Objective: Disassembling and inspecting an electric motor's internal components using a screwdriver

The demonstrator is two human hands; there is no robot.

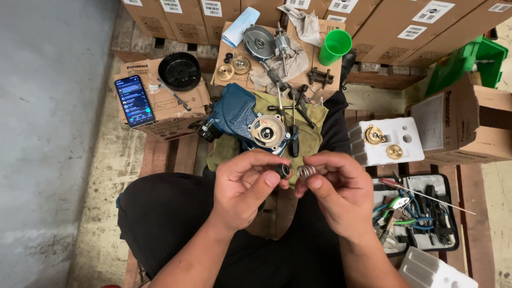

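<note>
From the head camera, the left hand (pixel 246 184) was raised over the lap, its fingers curled in and its thumb and forefinger pinched on a small black ring-shaped seal part (pixel 282 170). The right hand (pixel 337 186) sat just beside it, fingertips closed on a short silvery coiled metal spring (pixel 306 172). The two small parts faced each other end to end, very close; whether they touched could not be told.

Just beyond the hands lay a blue cast-metal pump body (pixel 237 114) with a round pale face plate (pixel 268 131), resting on an olive-green cloth (pixel 314 136) over a wooden pallet (pixel 176 154). A black-handled screwdriver (pixel 293 140) stood against the pump.

To the left a lit smartphone (pixel 134 100) lay on a brown cardboard box (pixel 176 114), with a black round cover (pixel 180 70) behind it. Farther back were a green plastic cup (pixel 335 47), a grey rag (pixel 277 66) and two brass impellers (pixel 233 68).

To the right a white foam block (pixel 410 140) held two more brass discs (pixel 384 143), and an open black tool case (pixel 445 189) with pliers lay near the right wrist.
</note>
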